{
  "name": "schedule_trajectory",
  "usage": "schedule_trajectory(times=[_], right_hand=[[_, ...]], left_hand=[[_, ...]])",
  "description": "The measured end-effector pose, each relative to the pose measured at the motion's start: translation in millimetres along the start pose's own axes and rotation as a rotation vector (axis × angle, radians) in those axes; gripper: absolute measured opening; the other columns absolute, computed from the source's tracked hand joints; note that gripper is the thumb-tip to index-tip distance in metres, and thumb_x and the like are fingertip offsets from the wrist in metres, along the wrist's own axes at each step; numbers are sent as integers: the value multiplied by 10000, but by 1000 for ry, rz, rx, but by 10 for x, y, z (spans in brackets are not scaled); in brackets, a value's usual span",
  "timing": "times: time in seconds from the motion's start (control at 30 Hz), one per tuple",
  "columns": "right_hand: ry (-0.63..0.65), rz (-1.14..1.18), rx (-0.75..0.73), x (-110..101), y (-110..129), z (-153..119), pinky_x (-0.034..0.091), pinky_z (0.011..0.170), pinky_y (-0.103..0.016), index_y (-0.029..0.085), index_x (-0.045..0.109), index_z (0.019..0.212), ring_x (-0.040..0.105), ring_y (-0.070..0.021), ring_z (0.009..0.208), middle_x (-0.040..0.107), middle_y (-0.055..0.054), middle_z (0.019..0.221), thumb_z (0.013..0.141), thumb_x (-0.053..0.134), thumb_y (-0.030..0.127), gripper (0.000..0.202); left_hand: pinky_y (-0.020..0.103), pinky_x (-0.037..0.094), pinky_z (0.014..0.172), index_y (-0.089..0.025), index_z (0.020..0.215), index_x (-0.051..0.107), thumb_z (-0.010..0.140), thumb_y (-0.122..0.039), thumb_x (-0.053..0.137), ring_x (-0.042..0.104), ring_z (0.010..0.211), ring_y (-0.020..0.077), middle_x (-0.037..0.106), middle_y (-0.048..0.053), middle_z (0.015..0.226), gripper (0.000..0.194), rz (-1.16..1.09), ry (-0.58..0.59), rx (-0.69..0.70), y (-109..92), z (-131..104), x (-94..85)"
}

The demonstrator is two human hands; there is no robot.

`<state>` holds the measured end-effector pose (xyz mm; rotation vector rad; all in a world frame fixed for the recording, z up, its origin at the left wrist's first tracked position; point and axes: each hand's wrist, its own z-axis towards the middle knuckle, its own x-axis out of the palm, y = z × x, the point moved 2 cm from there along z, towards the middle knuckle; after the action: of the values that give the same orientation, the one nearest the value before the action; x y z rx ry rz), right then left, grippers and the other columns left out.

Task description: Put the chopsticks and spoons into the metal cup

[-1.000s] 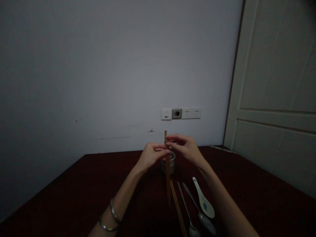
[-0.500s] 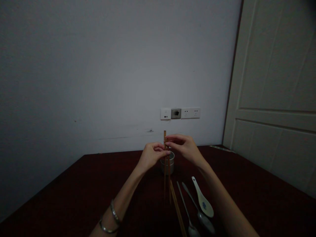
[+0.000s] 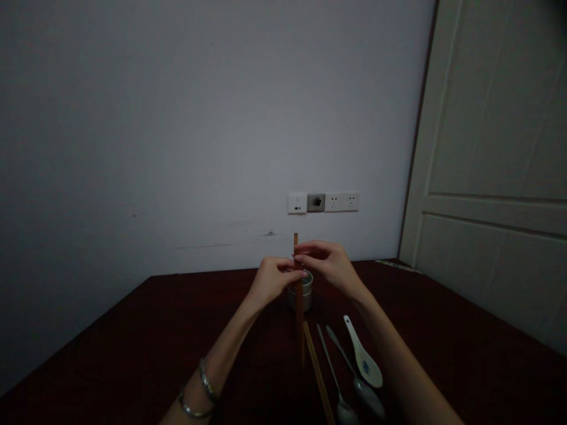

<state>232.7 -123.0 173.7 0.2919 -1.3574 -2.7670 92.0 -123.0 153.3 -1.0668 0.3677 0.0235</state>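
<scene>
The left forearm wears a silver bangle [image 3: 204, 378], seen as two curved pieces of metal. Near the lower border of the view, four slim things lie on the dark red table [image 3: 177, 319], all slanting, with their farther ends leaning to the left. First from the left come the lying chopsticks [image 3: 317, 373], close together; their near ends go out of view. Just beside them is a thin spoon [image 3: 346, 413], then a steel spoon [image 3: 367, 396], then a white spoon [image 3: 367, 365] with a small blue mark in its bowl, the closest of them to the right edge of the table. The spoons have their bowls toward the person and their handles toward the far edge.

Beyond the spoons, both hands meet above the table around the held chopsticks [image 3: 299, 301], which are almost upright. They overlap, so I cannot tell how many they are, and their lower ends are dim. The left hand [image 3: 272, 280] pinches them between thumb and bent fingers. The right hand [image 3: 332, 262] has its thumb and fingertips closed on them a little higher, just under the top ends.

Behind the held chopsticks, partly covered, a grey cup [image 3: 307, 299] stands upright, nearer to the far edge of the table. At the far right corner lies a narrow pale strip [image 3: 396, 265]. A door [image 3: 487, 236] rises along the right edge. Behind the far edge is the wall [image 3: 221, 147], bearing a row of sockets [image 3: 341, 202].
</scene>
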Motion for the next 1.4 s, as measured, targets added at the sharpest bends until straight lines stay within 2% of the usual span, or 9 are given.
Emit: schedule_trajectory(times=[0.3, 0.43, 0.57, 0.7, 0.93, 1.4], right_hand=[[4, 28, -4, 1, -12, 1, 494, 662, -283, 150, 669, 807, 624, -151, 692, 678, -42, 741, 619, 694, 261, 219], [-13, 31, -4, -19, -10, 4, 500, 663, -284, 152, 665, 802, 627, -150, 687, 680, -41, 744, 616, 697, 264, 219], [-44, 38, -11, -44, -5, 6, 505, 667, -280, 153, 662, 790, 630, -148, 687, 681, -39, 738, 605, 707, 256, 216], [-25, 24, -15, -51, 4, 8, 509, 651, -279, 159, 666, 799, 633, -151, 682, 684, -36, 735, 613, 703, 259, 214], [26, -50, -53, -58, 31, -1, 512, 686, -300, 162, 680, 846, 638, -161, 724, 697, -52, 791, 644, 685, 255, 223], [35, -91, -70, -55, 61, -14, 520, 686, -307, 164, 687, 882, 649, -170, 731, 707, -58, 807, 653, 678, 257, 248]], left_hand=[[226, 407, 531, -98, 679, 677, 625, -288, 683, 538, 532, 116, 633, 32, 599, 199, -37, 6, -11, 32, 0, 25], [242, 439, 621, -97, 716, 676, 626, -273, 695, 584, 629, 138, 664, 48, 690, 199, -60, 16, 22, 36, -1, 31], [272, 459, 712, -98, 802, 675, 655, -250, 680, 622, 731, 167, 685, 74, 795, 212, -138, 122, 10, 57, -4, 36], [275, 467, 696, -96, 827, 671, 697, -261, 647, 634, 725, 171, 688, 85, 784, 211, -186, 188, -39, 68, -15, 30], [253, 468, 635, -98, 808, 673, 681, -279, 664, 637, 679, 159, 689, 80, 740, 222, -191, 189, -122, 47, -35, 23], [263, 474, 638, -100, 754, 674, 674, -279, 662, 628, 666, 156, 689, 82, 738, 197, -162, 169, -136, 14, -53, 19]])
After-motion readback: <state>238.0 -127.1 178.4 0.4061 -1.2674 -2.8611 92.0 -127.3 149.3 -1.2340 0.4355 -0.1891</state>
